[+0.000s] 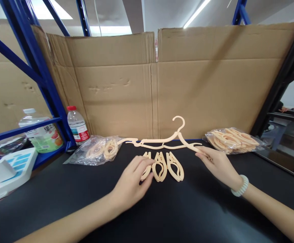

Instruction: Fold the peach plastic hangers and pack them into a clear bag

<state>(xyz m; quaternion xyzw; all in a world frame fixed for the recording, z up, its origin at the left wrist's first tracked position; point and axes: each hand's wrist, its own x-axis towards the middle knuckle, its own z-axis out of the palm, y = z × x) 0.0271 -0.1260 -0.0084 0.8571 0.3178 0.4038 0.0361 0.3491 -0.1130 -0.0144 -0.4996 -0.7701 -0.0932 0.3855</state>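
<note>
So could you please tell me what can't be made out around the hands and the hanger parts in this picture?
- Head view: the leftmost folded clip is partly covered by the left hand.
- The hanger's right arm tip is hidden under the right hand's fingers.
- Pieces in the left bag and right bag blur behind crinkled plastic; no count possible.
- Bottle label print is too small.

A black table [177, 216] carries hanger [162, 143], three clips [163, 166], apparently two bags [100, 150].
</note>
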